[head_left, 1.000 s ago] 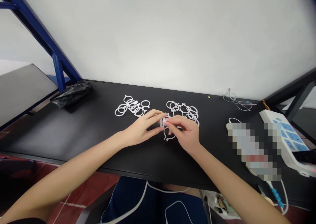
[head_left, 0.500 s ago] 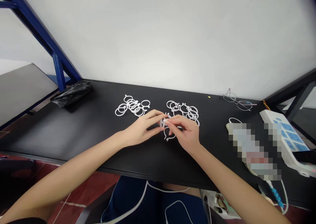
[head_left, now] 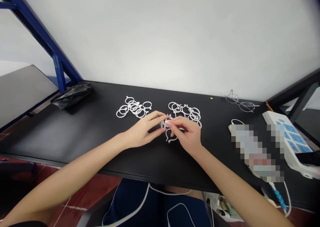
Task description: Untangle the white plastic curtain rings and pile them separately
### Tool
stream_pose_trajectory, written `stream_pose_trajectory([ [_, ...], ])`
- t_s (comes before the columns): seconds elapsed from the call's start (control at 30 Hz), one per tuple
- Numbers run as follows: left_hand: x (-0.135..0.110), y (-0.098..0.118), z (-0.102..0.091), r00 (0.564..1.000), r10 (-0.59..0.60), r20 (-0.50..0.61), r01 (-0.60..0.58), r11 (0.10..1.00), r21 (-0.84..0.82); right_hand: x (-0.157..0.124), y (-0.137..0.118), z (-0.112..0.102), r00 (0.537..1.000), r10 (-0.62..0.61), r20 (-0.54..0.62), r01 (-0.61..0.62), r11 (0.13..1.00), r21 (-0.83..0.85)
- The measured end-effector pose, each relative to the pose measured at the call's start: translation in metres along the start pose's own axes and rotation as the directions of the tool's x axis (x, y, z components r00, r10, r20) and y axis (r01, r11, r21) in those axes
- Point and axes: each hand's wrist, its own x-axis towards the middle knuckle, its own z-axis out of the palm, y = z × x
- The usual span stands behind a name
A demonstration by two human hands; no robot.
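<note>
My left hand (head_left: 142, 132) and my right hand (head_left: 188, 133) meet over the middle of a black table (head_left: 82, 133). Both pinch the same small white plastic ring (head_left: 165, 123) between thumb and fingertips. Another white ring (head_left: 171, 137) lies on the table just under my right hand. A pile of white rings (head_left: 133, 107) lies behind my left hand. A second pile of white rings (head_left: 186, 111) lies behind my right hand.
A crumpled black bag (head_left: 72, 95) sits at the table's back left. Wire-framed glasses (head_left: 240, 101) lie at the back right. A white and blue power strip (head_left: 291, 138) and a blurred object (head_left: 257, 152) occupy the right end. A blue metal frame (head_left: 37, 30) stands at left.
My fingertips have shifted slightly on the white ring; both hands stay in the same spot.
</note>
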Motion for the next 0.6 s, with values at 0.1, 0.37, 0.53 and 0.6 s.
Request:
stream_pose_trajectory([
  [0.1,0.0,-0.003,-0.005,1.0,0.015,0.001,-0.015,0.985,0.171,0.001,0.002,-0.002,0.998,0.06,-0.001,-0.06,0.998,-0.015],
  [0.37,0.0,-0.025,-0.022,0.986,-0.162,0.037,0.114,0.823,0.557,0.01,0.002,-0.009,0.951,0.234,-0.203,-0.236,0.972,0.013],
  [0.53,-0.002,-0.033,-0.022,0.969,-0.244,0.042,0.155,0.729,0.667,0.01,0.003,-0.008,0.955,0.238,-0.179,-0.237,0.971,0.031],
  [0.6,-0.003,-0.035,-0.021,0.964,-0.264,0.028,0.173,0.704,0.689,0.01,0.003,-0.008,0.958,0.243,-0.155,-0.243,0.97,0.017],
])
